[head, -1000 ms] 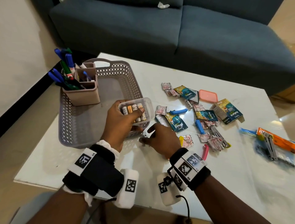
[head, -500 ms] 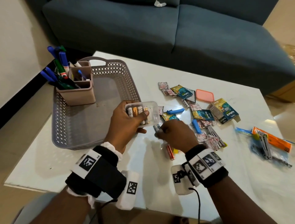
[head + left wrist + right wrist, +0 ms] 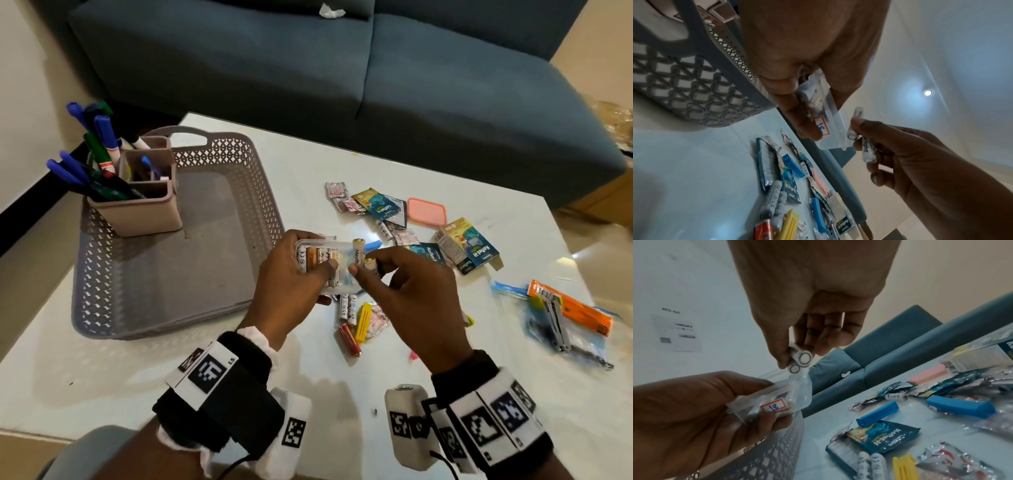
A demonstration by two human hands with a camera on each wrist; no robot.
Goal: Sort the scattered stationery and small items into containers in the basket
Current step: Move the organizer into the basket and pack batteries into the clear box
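My left hand (image 3: pixel 291 281) grips a small clear plastic box (image 3: pixel 325 263) with several batteries inside, held above the table just right of the grey basket (image 3: pixel 102 274). Its base carries a red-edged label marked 18 (image 3: pixel 774 407). My right hand (image 3: pixel 404 294) pinches two white batteries (image 3: pixel 363 262) at the box's right edge; their round ends (image 3: pixel 800 361) show in the right wrist view. More batteries (image 3: pixel 346 308), a red one (image 3: pixel 350 340) and a yellow clip (image 3: pixel 363 322) lie on the table below my hands.
A pink pen holder (image 3: pixel 137 205) full of markers stands in the basket's far left corner. Sachets, blue clips (image 3: pixel 877 413), a pink lid (image 3: pixel 426 211), a small carton (image 3: pixel 467 245) and a bagged orange item (image 3: pixel 572 311) are scattered to the right. A blue sofa (image 3: pixel 342 68) stands behind the table.
My left hand lifted the clear box from the basket's rim and moved it right. My right hand picked two batteries off the table and raised them to the box.
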